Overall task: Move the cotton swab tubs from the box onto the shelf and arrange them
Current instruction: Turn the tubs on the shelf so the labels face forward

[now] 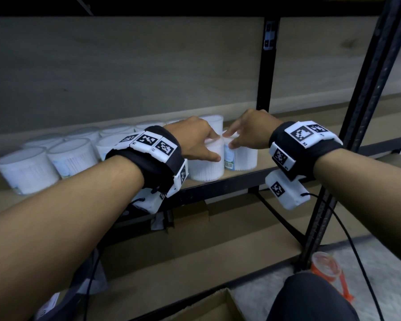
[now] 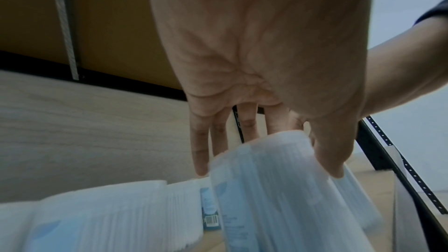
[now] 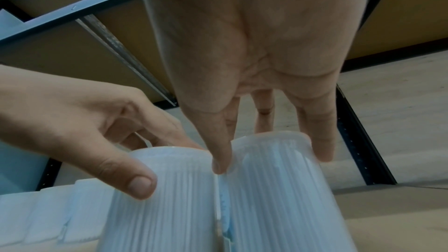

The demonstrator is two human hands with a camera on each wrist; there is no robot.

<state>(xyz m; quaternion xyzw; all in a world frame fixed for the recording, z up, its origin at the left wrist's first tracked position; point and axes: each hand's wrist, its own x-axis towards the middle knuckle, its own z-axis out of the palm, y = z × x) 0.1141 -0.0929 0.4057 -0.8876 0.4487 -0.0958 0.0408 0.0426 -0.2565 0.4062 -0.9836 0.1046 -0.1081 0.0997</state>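
While the left hand (image 1: 198,141) holds one tub (image 1: 206,162) from the top and the right hand (image 1: 247,133) holds another tub (image 1: 243,156) beside it, mid-frame on the shelf (image 1: 271,169), both should slide gently until they line up with the row (image 1: 63,154).

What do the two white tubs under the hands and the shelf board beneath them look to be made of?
White cotton swab tubs: likely thin translucent plastic, matte; swab sticks show through as vertical lines. Tan shelf board: flat, dull, probably fibreboard or wood. Left hand and right hand each grip one tub.
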